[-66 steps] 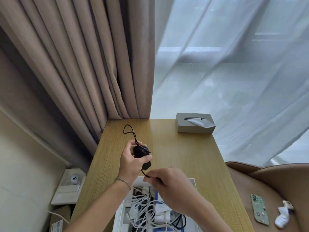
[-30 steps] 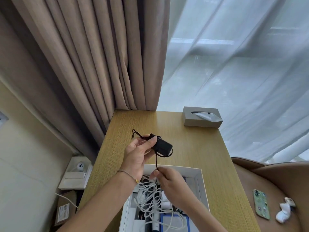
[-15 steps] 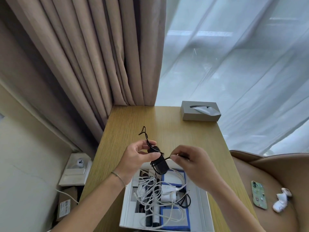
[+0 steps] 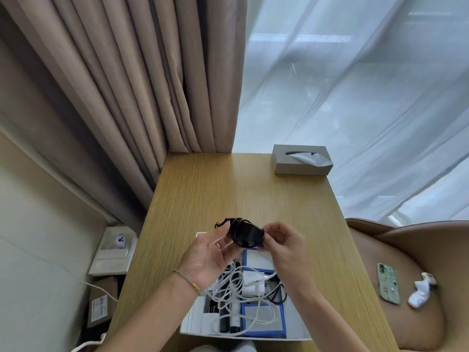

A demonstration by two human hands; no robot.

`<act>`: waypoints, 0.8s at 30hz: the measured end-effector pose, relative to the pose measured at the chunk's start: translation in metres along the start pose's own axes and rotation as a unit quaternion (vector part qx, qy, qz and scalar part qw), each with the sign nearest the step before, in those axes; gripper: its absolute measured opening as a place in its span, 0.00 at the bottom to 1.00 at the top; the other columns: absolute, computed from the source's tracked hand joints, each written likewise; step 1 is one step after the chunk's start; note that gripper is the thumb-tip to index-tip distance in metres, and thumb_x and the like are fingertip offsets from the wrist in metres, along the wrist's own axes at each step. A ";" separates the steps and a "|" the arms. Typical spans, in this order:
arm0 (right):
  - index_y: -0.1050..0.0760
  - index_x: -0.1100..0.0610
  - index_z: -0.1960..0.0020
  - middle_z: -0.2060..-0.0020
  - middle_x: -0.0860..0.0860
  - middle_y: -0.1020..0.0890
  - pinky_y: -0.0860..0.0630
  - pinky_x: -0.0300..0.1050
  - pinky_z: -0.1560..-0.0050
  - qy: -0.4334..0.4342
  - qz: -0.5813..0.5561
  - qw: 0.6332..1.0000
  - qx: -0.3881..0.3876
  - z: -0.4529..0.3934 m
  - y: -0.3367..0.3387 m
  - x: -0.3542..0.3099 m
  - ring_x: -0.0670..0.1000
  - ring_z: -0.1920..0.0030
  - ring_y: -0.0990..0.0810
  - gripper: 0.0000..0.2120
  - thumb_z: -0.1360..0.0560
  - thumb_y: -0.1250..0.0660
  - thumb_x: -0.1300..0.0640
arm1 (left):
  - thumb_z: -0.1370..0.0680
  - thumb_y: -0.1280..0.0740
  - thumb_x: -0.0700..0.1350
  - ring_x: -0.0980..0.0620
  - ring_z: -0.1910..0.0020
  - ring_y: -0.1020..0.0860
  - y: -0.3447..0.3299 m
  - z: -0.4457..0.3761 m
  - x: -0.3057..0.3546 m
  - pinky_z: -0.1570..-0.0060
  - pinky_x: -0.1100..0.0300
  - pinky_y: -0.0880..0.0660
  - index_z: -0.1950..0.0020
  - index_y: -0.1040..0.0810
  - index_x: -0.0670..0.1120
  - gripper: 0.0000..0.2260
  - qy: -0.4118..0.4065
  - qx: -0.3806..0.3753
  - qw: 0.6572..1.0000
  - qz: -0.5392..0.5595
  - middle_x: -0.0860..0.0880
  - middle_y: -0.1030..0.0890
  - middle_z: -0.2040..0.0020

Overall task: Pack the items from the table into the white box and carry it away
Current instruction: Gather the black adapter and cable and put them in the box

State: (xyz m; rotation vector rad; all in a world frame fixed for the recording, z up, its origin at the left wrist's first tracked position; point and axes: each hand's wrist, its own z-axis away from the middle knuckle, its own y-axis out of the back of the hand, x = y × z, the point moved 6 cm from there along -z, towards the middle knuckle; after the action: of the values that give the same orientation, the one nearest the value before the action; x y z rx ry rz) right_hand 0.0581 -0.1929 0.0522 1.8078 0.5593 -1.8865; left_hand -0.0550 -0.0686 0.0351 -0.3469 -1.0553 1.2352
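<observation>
A small black charger (image 4: 245, 233) with its thin black cord wound around it is held above the far end of the white box (image 4: 192, 318). My left hand (image 4: 208, 255) grips its left side, palm up. My right hand (image 4: 284, 243) pinches its right end, where the cord finishes. The white box lies open on the wooden table (image 4: 203, 194) near me. It holds tangled white cables (image 4: 236, 283), a white adapter (image 4: 251, 282), blue-edged packs (image 4: 264, 320) and a black comb (image 4: 223, 316).
A grey tissue box (image 4: 300, 160) stands at the table's far right corner. Curtains hang behind the table. A brown chair (image 4: 411, 250) on the right carries a phone (image 4: 387, 283) and a small white object (image 4: 421, 293). Boxes and a white device (image 4: 119, 241) sit on the floor to the left.
The loose black cord that trailed from the charger is now wound around it. Both hands have come together on the charger above the box. My view has tilted down.
</observation>
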 end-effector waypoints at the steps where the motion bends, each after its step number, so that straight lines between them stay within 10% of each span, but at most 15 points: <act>1: 0.20 0.64 0.56 0.64 0.59 0.16 0.19 0.47 0.60 -0.001 0.002 1.000 0.006 0.001 -0.001 0.002 0.53 0.64 0.18 0.04 0.23 0.31 0.70 | 0.29 0.25 0.37 0.41 0.54 0.15 0.003 0.000 -0.003 0.59 0.50 0.15 0.49 0.17 0.35 0.11 0.002 0.011 1.000 0.012 0.36 0.18 0.47; 13: 0.16 0.54 0.49 0.58 0.47 0.13 0.17 0.45 0.50 0.041 0.127 0.991 0.002 0.011 0.000 0.004 0.47 0.55 0.14 0.09 0.28 0.24 0.63 | 0.29 0.27 0.39 0.40 0.54 0.14 0.000 -0.005 -0.018 0.50 0.45 0.19 0.45 0.22 0.33 0.16 0.006 0.036 0.997 0.073 0.36 0.16 0.53; 24: 0.19 0.52 0.56 0.65 0.41 0.18 0.23 0.44 0.62 0.111 0.322 0.940 0.001 0.001 0.018 0.006 0.44 0.64 0.21 0.08 0.25 0.28 0.65 | 0.24 0.28 0.52 0.40 0.49 0.18 0.043 0.000 -0.034 0.50 0.46 0.17 0.42 0.19 0.39 0.18 0.163 0.026 0.973 -0.162 0.38 0.18 0.48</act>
State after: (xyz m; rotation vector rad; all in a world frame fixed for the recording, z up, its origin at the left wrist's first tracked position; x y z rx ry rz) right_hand 0.0673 -0.2086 0.0465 1.9093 0.0119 -1.2502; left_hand -0.0792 -0.0837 -0.0120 -0.3102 -0.7586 0.8763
